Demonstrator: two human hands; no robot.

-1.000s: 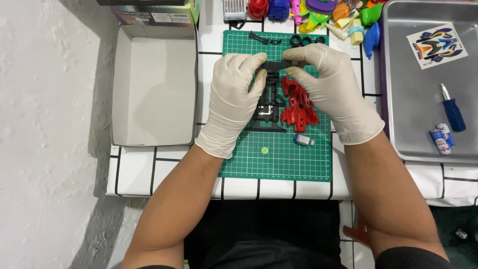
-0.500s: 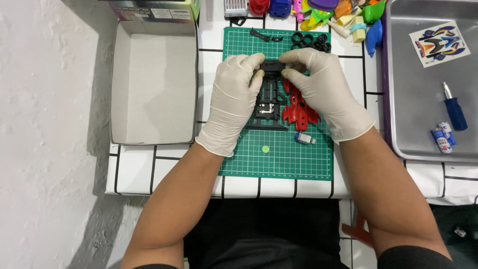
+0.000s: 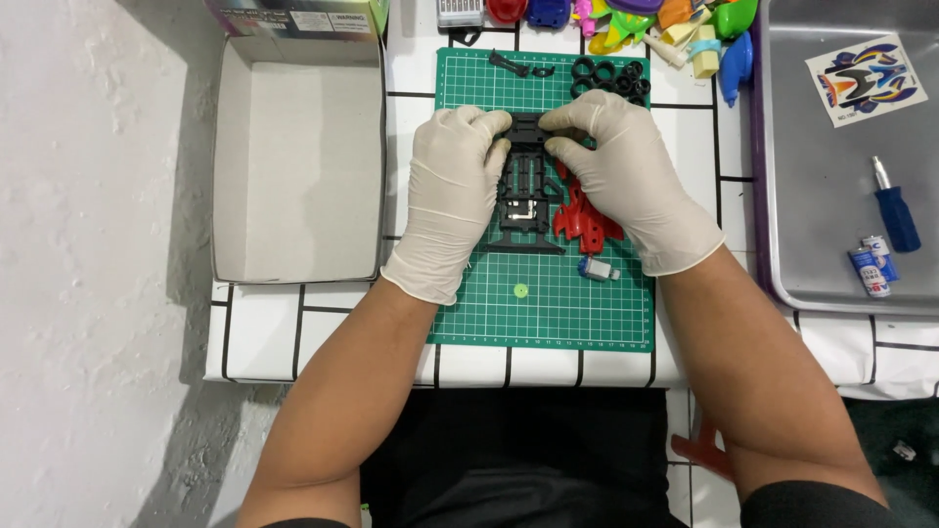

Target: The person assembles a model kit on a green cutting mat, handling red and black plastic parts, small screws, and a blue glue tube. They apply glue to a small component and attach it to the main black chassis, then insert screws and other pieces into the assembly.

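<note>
Both of my hands wear white gloves and meet over a green cutting mat (image 3: 489, 313). My left hand (image 3: 452, 191) and my right hand (image 3: 626, 176) pinch the far end of a black toy car chassis (image 3: 526, 196) that lies flat on the mat. A red car body shell (image 3: 582, 225) rests beside the chassis, partly under my right hand. A small silver motor (image 3: 597, 269) and a tiny green gear (image 3: 520, 290) lie on the mat nearer to me. Several black tyres (image 3: 611, 76) and a black part (image 3: 518, 66) sit at the mat's far edge.
An empty white cardboard box (image 3: 298, 166) stands to the left. A metal tray (image 3: 831, 196) on the right holds a sticker sheet (image 3: 866, 78), a blue screwdriver (image 3: 895, 210) and small batteries (image 3: 871, 269). Colourful plastic parts (image 3: 675, 20) lie along the far edge.
Both hands stay on the chassis with only slight finger shifts at its far end. The view has shifted a little.
</note>
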